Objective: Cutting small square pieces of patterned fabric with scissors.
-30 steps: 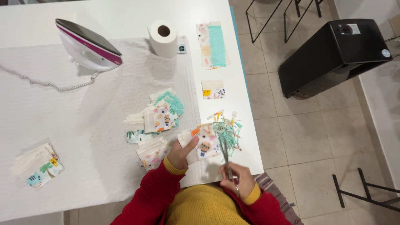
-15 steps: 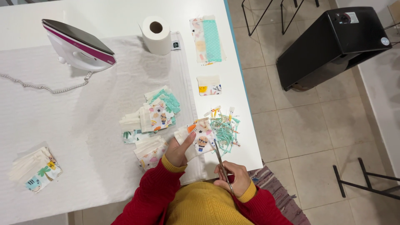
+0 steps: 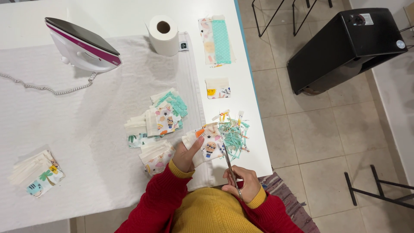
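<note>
My left hand (image 3: 186, 154) grips a small printed fabric patch (image 3: 208, 143) near the table's front edge. My right hand (image 3: 243, 184) holds a pair of scissors (image 3: 228, 165), and the blades point up to the patch's right edge. A heap of thin fabric trimmings (image 3: 233, 133) in teal, white and orange lies just right of the patch. Both my sleeves are red over a yellow vest.
Stacks of fabric squares (image 3: 160, 117) lie left of my hands, another stack (image 3: 36, 172) sits far left. An iron (image 3: 83, 45) with its cord, a paper roll (image 3: 163, 35) and fabric strips (image 3: 217, 39) stand at the back. A black box (image 3: 345, 45) rests on the tiled floor.
My right hand with the scissors has drawn slightly back toward my body while the left hand keeps the patch. The view has shifted a little.
</note>
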